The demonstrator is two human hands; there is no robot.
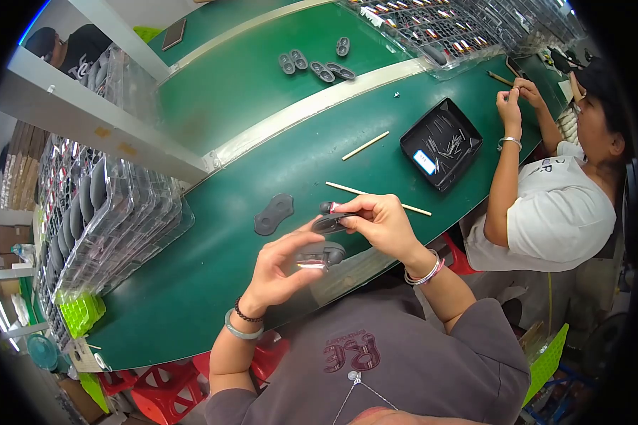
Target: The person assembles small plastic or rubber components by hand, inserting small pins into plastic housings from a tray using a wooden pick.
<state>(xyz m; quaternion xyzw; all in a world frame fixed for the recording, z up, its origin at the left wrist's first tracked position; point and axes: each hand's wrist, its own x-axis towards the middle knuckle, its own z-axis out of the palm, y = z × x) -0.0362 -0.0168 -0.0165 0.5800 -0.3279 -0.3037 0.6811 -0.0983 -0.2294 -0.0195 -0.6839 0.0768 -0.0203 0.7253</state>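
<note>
Above the near edge of the green bench, my left hand (273,273) curls its fingers and thumb around a dark grey rounded earbud case (326,251). A reddish, shiny strip shows on the side near my thumb. The case's oval lid-like part (329,224) sits just above, touched by the fingers of my right hand (381,223). Between my right thumb and forefinger is a small dark piece with a red part (329,207), perhaps an earbud. A flat dark grey two-lobed plate (273,214) lies on the bench beyond my left hand.
Two thin wooden sticks (366,145) and a black tray (443,145) of thin slivers lie ahead. Clear trays (113,227) stack at left. Grey cases (321,71) rest on the far bench, near filled trays (432,32). A co-worker (560,205) sits at right.
</note>
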